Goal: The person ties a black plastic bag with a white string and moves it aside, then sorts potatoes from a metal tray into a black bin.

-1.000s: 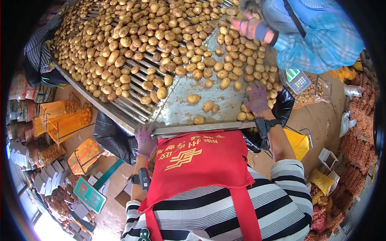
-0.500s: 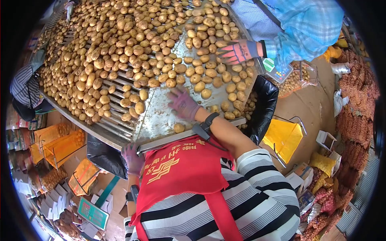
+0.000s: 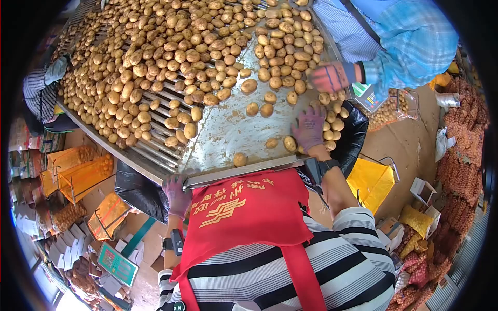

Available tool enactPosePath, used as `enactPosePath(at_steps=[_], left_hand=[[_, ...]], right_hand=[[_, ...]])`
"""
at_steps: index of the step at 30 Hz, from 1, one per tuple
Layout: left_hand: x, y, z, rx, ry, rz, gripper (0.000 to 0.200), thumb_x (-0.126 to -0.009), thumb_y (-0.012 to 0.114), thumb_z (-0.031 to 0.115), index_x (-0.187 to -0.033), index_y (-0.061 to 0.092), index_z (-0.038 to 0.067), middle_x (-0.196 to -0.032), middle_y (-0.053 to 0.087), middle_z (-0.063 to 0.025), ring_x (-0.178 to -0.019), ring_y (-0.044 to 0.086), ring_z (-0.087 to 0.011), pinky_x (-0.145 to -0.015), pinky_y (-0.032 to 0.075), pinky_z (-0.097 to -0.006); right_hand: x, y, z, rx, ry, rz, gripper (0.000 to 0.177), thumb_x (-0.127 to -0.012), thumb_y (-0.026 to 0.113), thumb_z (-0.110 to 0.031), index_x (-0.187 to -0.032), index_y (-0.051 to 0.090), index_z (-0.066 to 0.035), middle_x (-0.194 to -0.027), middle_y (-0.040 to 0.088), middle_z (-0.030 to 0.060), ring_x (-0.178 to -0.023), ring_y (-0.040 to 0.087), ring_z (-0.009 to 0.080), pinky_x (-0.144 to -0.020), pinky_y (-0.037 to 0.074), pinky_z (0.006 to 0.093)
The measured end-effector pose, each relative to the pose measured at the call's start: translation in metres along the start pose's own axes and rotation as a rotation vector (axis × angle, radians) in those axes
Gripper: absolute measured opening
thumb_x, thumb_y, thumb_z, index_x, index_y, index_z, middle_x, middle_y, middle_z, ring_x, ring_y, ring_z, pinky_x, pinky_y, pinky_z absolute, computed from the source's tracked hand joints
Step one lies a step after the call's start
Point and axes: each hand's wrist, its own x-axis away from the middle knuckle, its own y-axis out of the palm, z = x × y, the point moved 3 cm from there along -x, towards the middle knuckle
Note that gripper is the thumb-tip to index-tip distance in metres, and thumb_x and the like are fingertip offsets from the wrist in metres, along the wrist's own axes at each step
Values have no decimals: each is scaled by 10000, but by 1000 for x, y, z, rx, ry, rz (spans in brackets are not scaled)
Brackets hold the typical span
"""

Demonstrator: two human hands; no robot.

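Observation:
My right hand (image 3: 309,127), in a purple glove, lies with its fingers spread on the sorting table (image 3: 228,135). It touches potatoes (image 3: 332,127) at the table's right end. Beside it, a few loose potatoes (image 3: 280,143) rest on the bare metal. My left hand (image 3: 177,195), gloved alike, is at the table's front left corner, its fingers curled over the metal edge (image 3: 188,181). A co-worker's gloved hand (image 3: 332,76), blurred, is just beyond my right hand, over potatoes along the right side.
A heap of potatoes (image 3: 155,57) covers the slatted part of the table. Black bags (image 3: 358,129) hang at its right end and front left. A yellow bag on a frame (image 3: 371,181), a scale (image 3: 368,96) and stacked net sacks (image 3: 459,155) stand right. Orange bags (image 3: 78,171) stand left.
My right hand has swept to the right across the metal, and potatoes there have shifted toward the right end. The co-worker's hand has moved right. My left hand stays at the edge.

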Motion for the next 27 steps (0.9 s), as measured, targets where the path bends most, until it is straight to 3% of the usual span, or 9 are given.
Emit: enactPosePath(at_steps=[2, 5, 9, 14, 16, 18, 20, 23, 27], left_hand=[[-3, 1, 3, 5, 15, -8, 476, -582, 679, 133, -1055, 627, 124, -1117, 549, -148, -1141, 463, -370, -1014, 320, -493], [-5, 4, 2, 45, -2, -22, 470, -579, 676, 136, -1046, 628, 118, -1121, 550, -150, -1147, 461, -375, -1026, 312, -496], [-3, -2, 5, 30, 0, -14, 476, -582, 670, 144, -1054, 623, 112, -1129, 549, -151, -1160, 455, -383, -1039, 300, -500], [1, 2, 3, 18, -85, -103, 503, -639, 699, 191, -1134, 613, 159, -1185, 548, -126, -1201, 445, -368, -1056, 279, -508], [-2, 4, 1, 13, -105, -140, 521, -648, 706, 208, -1157, 606, 162, -1198, 543, -134, -1210, 442, -370, -1062, 278, -505], [-13, 9, 2, -14, -125, -248, 584, -665, 716, 233, -1229, 581, 165, -1260, 524, -151, -1253, 415, -388, -1077, 276, -522], [-26, 5, 4, 24, -129, -365, 617, -669, 724, 253, -1259, 568, 164, -1302, 504, -158, -1281, 386, -398, -1086, 268, -532], [-47, -8, 25, -38, -67, -516, 624, -756, 709, 276, -1332, 520, 129, -1349, 498, -153, -1291, 419, -361, -1078, 324, -501], [-79, -10, 87, 1434, -395, -348, 507, -962, 546, 373, -1353, 460, 62, -1256, 545, -181, -1151, 553, -308, -980, 469, -397]], right_hand=[[1, 7, -37, -335, -128, 27, 323, -760, 649, -358, -954, 663, -100, -1151, 544, 151, -1155, 472, 320, -1032, 333, 478], [16, 3, -129, -760, -765, 118, 324, -725, 688, -336, -938, 671, -91, -1095, 577, 134, -1094, 506, 308, -981, 394, 428], [21, 21, -161, -448, -1078, -292, 351, -693, 729, -360, -945, 690, -120, -1055, 595, 107, -1093, 510, 289, -960, 401, 420], [-8, 1, -80, -13, -577, -586, 405, -771, 648, -382, -1018, 654, -61, -1053, 595, 123, -1080, 508, 293, -934, 395, 427], [-19, -1, -69, -304, -457, 227, 426, -789, 636, -337, -1124, 596, -76, -1149, 566, 143, -1076, 510, 322, -954, 382, 462], [-63, -13, -85, -547, -361, 69, 441, -795, 632, -278, -1189, 547, -100, -1229, 520, 150, -1090, 509, 349, -973, 368, 489], [-99, 3, -111, -477, -426, 210, 415, -795, 636, -239, -1183, 557, -116, -1204, 516, 141, -1103, 505, 349, -977, 374, 482], [-123, 21, -141, -316, -302, -108, 421, -785, 640, -235, -1180, 561, -110, -1223, 515, 151, -1139, 492, 352, -951, 415, 458], [-81, -11, -153, -1067, -137, -363, 412, -855, 624, -302, -1185, 559, -63, -1066, 625, 189, -995, 602, 360, -870, 493, 436]])
